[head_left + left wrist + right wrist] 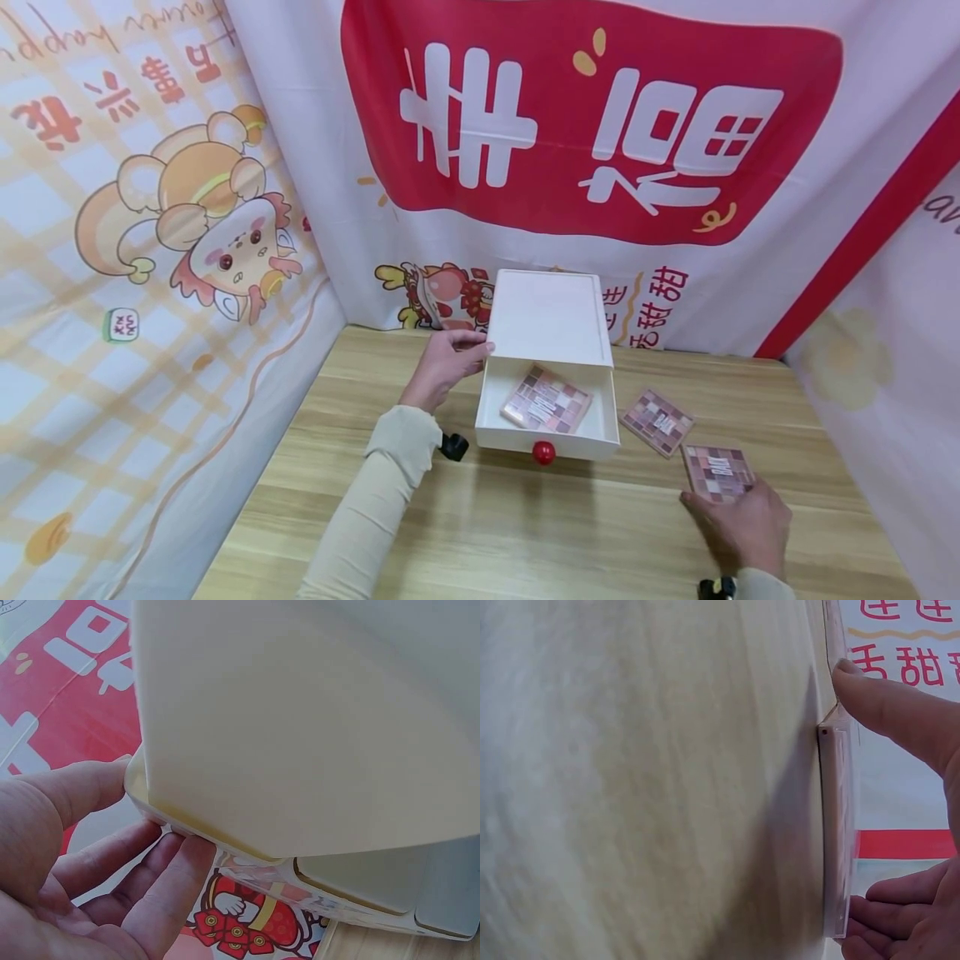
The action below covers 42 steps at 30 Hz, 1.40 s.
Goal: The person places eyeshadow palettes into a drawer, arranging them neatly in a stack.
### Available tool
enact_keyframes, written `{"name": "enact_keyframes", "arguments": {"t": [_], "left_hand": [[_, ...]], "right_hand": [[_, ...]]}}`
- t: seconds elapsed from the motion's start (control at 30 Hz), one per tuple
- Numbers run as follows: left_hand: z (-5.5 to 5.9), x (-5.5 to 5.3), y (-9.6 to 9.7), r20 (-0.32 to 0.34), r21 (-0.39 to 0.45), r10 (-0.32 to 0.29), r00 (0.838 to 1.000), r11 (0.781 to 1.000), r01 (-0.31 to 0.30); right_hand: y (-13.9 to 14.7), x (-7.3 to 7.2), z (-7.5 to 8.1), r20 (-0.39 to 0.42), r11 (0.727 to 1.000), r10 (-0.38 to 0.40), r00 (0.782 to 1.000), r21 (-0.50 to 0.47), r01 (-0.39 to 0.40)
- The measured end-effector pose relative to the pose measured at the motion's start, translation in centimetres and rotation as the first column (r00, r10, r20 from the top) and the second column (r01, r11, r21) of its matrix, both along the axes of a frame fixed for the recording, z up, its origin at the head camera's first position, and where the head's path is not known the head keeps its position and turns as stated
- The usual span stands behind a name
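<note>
Gripped palette (718, 468), right of drawer box (551, 321).
We see right hand (750, 521) clamp the palette's edges; left hand (445, 368), digits apart, touches the box's left edge; tabletop (540, 533) stretches before the box.

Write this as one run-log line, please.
left hand: touching white cabinet | right hand: at near palette, grip unclear | drawer: open, containing inner palette | third palette: on table

Head view looks forward and down. Close up, left wrist shares its white drawer box (551, 317); right wrist skims the tabletop (667, 787).
</note>
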<state>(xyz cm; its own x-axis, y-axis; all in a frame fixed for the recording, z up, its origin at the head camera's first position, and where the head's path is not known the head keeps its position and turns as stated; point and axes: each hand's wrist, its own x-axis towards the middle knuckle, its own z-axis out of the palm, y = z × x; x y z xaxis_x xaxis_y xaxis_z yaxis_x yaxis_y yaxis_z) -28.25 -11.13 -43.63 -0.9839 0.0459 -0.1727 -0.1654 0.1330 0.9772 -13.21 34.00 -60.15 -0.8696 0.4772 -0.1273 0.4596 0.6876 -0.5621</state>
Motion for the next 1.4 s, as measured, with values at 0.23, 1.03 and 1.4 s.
{"name": "enact_keyframes", "arguments": {"t": [0.23, 1.03, 1.4], "left_hand": [[-0.1, 0.0, 0.0, 0.001, 0.0, -0.001, 1.0, 1.0, 0.001], [-0.1, -0.1, 0.0, -0.002, 0.012, -0.003, 1.0, 1.0, 0.003], [0.0, 0.1, 0.0, 0.004, -0.001, -0.004, 1.0, 1.0, 0.004]], "right_hand": [[0.1, 0.1, -0.3, 0.019, 0.999, -0.013, 1.0, 0.042, 0.012], [0.1, 0.4, -0.5, -0.097, 0.998, -0.047, 0.994, 0.04, 0.051], [-0.2, 0.7, 1.0, -0.171, 0.989, -0.118, 0.978, -0.108, 0.101]]}}
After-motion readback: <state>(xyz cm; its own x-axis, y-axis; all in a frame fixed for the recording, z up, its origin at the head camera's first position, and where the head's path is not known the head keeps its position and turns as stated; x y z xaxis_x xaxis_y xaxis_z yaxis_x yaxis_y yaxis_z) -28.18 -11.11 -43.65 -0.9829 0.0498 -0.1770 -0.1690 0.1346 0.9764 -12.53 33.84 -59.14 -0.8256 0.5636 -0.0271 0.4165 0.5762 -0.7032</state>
